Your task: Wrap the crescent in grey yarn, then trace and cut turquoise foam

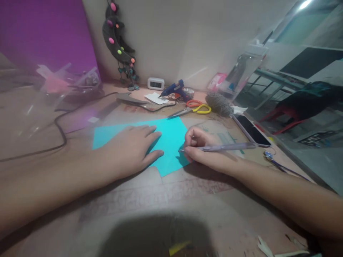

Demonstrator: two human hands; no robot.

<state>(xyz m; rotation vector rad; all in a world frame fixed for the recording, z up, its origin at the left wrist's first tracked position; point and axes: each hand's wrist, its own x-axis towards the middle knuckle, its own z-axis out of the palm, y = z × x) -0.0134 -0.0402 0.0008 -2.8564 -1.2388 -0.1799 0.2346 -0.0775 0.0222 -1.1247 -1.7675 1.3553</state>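
Left hand (130, 148) lies flat and open, fingers loosely spread, over the left part of a turquoise sheet (173, 141); right hand (198, 144) is curled closed around a pen (227, 147), its tip at the sheet's right part. The sheet sits in the middle of the table (128, 203). Just beyond its far edge lie scissors (183, 112) with orange and yellow handles. Farther back are a blue glue gun (173, 88) and a white digital clock (155, 84). To the far right are grey yarn (219, 104) and, nearer, a phone (252, 130). A dark crescent ornament (114, 41) hangs far left; a yellow scrap (179, 247) lies near.
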